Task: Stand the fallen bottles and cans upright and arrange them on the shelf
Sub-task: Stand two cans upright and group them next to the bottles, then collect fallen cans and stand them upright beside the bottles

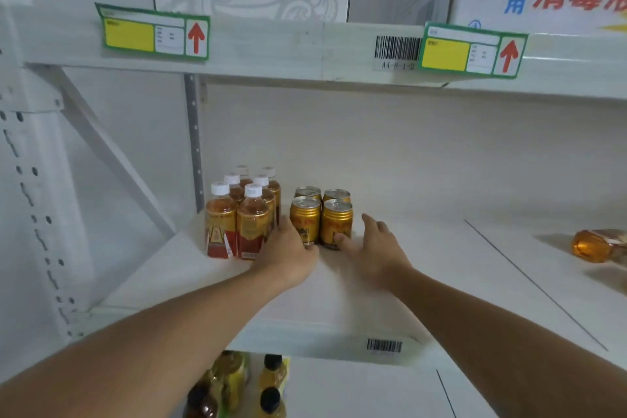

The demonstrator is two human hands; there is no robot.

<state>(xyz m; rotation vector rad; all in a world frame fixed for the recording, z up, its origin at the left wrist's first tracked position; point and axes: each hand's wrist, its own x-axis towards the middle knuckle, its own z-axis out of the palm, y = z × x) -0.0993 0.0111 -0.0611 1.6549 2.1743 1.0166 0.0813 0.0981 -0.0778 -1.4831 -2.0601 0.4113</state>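
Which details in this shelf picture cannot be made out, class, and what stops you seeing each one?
- Fallen bottle, head view: the right frame edge cuts off all but its base end.
- Price tags: print too small and blurred to read.
- Front left can: the left hand hides its lower part.
- Lower-shelf bottles: the shelf and left forearm cover most of them.

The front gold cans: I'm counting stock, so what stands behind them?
Behind the front gold cans stand two more gold cans, only their tops showing. Anything lower behind them is hidden.
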